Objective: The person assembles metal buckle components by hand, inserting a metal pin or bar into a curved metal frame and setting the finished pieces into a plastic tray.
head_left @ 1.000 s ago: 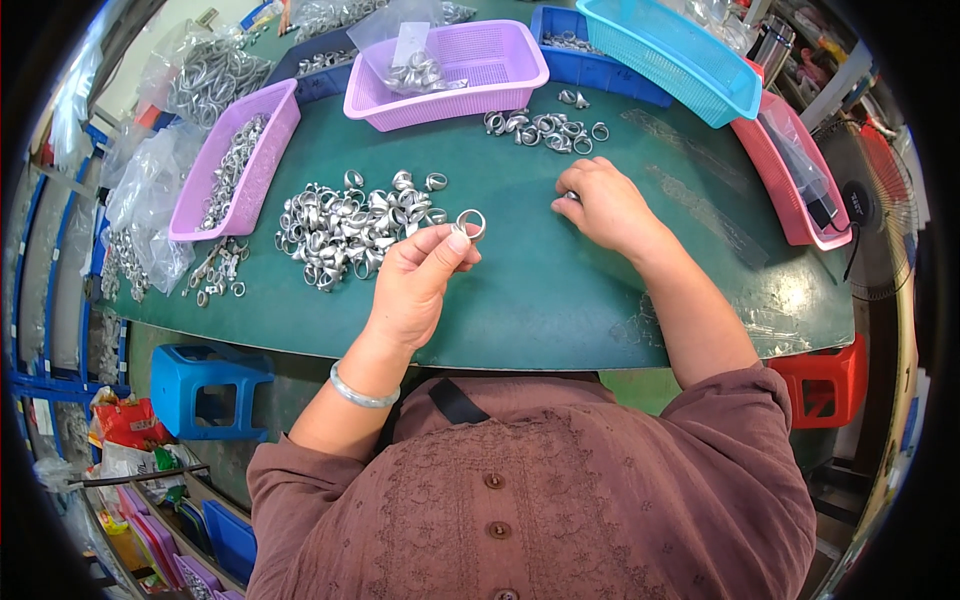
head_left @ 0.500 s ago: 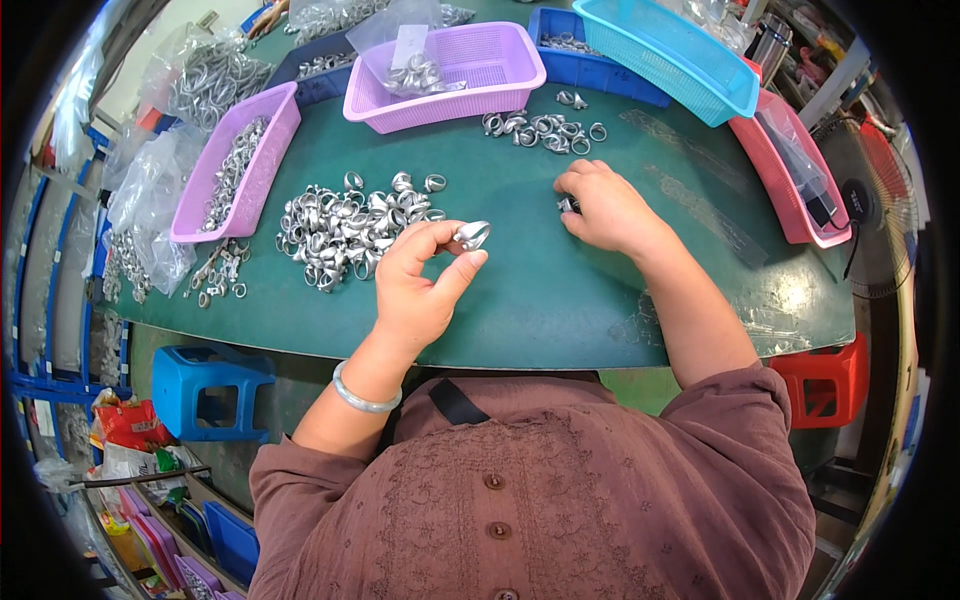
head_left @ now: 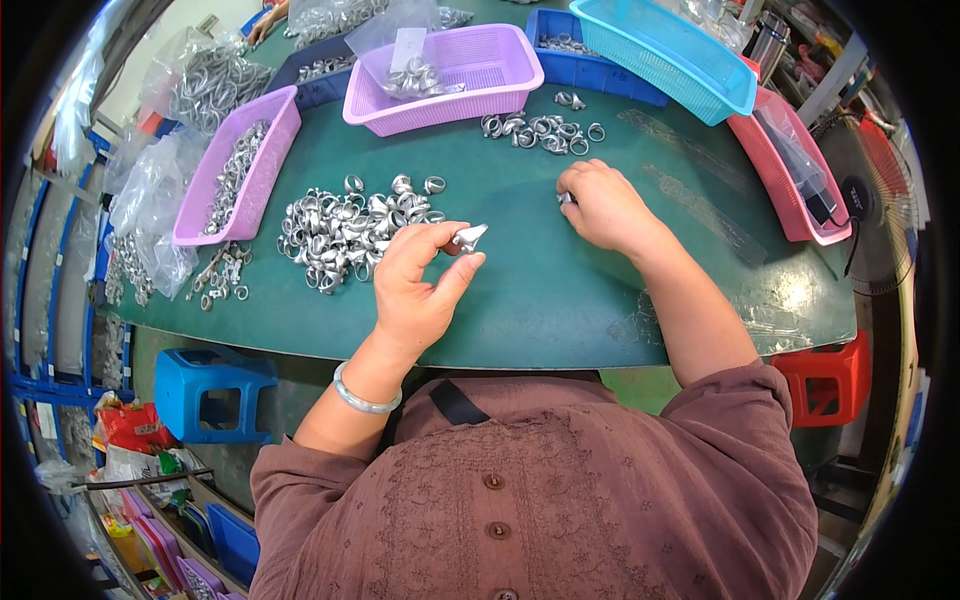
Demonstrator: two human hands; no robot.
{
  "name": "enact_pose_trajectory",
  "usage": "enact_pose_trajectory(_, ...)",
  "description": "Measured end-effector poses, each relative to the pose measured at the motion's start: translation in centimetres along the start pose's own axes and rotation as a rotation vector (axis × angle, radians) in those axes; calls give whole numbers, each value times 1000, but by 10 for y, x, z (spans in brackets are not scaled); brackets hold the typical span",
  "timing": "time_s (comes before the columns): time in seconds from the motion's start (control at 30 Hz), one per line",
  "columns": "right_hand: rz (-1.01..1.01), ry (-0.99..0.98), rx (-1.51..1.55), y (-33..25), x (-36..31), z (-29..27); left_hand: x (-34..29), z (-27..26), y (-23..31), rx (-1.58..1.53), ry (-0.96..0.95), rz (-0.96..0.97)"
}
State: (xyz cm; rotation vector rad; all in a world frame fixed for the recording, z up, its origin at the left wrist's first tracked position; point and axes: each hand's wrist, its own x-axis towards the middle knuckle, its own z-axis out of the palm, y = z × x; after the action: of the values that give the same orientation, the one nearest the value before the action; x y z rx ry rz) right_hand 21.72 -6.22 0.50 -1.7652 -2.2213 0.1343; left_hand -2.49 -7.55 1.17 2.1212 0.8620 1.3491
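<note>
Between the thumb and fingers of my left hand (head_left: 418, 280) is a silver ring (head_left: 469, 238), raised above the green table. My right hand (head_left: 608, 208) is closed, back upward, around another small silver ring (head_left: 566, 198) that is mostly hidden under the fingers. Beside my left hand spreads a large pile of silver rings (head_left: 345, 235). A smaller group of rings (head_left: 548, 132) lies beyond my right hand.
A purple basket (head_left: 505, 95) with a bagged batch stands at the back; another purple basket (head_left: 270, 180) holds rings at left. Blue (head_left: 690, 80) and pink (head_left: 785, 190) baskets edge the right. Stools, one blue (head_left: 215, 400) and one red (head_left: 825, 380), flank the table (head_left: 560, 320).
The ring in my left fingers has turned to show a different side. The piece in my right fingers has shifted slightly. Both arms stay nearly in place.
</note>
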Motion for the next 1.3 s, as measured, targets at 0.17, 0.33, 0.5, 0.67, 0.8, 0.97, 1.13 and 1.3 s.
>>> enact_pose_trajectory(0.17,19,20,60,-3,3,-2,0,-1,1,-80,-15,-52)
enact_pose_trajectory(0.33,-19,171,134,-4,3,1,-5,-2,-1,-421,-72,-306)
enact_pose_trajectory(0.5,33,363,391,-5,4,2,-1,-4,9,-605,-128,-418)
enact_pose_trajectory(0.67,226,-90,1251,-17,4,-9,1,-6,6,-576,-248,-460)
enact_pose_trajectory(0.8,190,-414,1557,-31,-3,-8,-2,-4,-3,-547,-354,-465)
enact_pose_trajectory(0.97,124,-549,1606,-41,-9,-8,-3,0,-5,-472,-392,-443)
enact_pose_trajectory(1.13,134,-565,1553,-40,-9,-5,-4,3,-7,-334,-395,-344)
enact_pose_trajectory(1.3,142,-588,1528,-40,-10,-5,-5,4,-4,-338,-353,-330)
